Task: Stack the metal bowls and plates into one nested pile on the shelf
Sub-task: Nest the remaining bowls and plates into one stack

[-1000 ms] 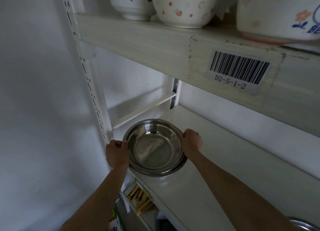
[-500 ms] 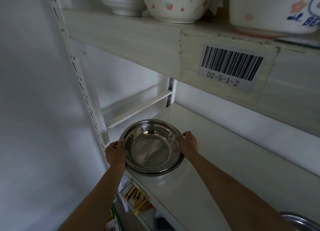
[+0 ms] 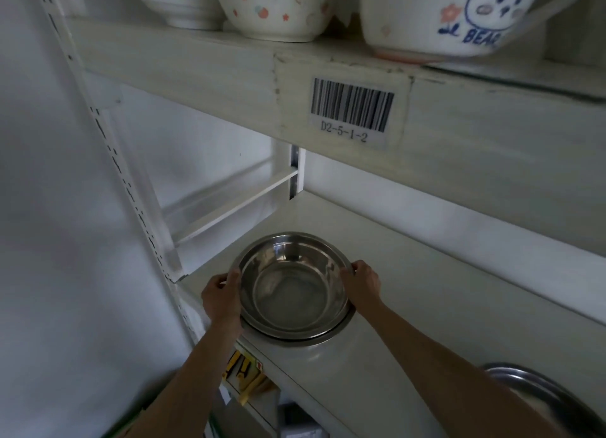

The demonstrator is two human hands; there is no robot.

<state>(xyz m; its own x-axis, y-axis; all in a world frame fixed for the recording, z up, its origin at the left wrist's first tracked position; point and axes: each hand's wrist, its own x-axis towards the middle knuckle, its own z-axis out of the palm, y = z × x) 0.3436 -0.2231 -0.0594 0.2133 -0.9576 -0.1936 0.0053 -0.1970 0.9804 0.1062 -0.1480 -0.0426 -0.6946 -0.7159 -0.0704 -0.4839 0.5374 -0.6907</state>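
A shiny metal bowl (image 3: 292, 293) sits nested in a wider metal dish whose rim (image 3: 328, 337) shows below it, at the left end of the white shelf (image 3: 410, 306). My left hand (image 3: 221, 293) grips the pile's left rim. My right hand (image 3: 362, 283) grips its right rim. Another metal plate (image 3: 551, 401) lies at the shelf's lower right, partly cut off by the frame edge.
The upper shelf (image 3: 229, 73) hangs close overhead, carrying a barcode label (image 3: 352, 111) and three patterned ceramic bowls (image 3: 275, 8). A slotted white upright (image 3: 131, 188) and a white wall bound the left side. Yellow packaging (image 3: 241, 375) shows on the level below.
The view has shifted slightly to the right and down. Both hands stay on the nested pile's rims, and more of the plate at lower right has come into view.
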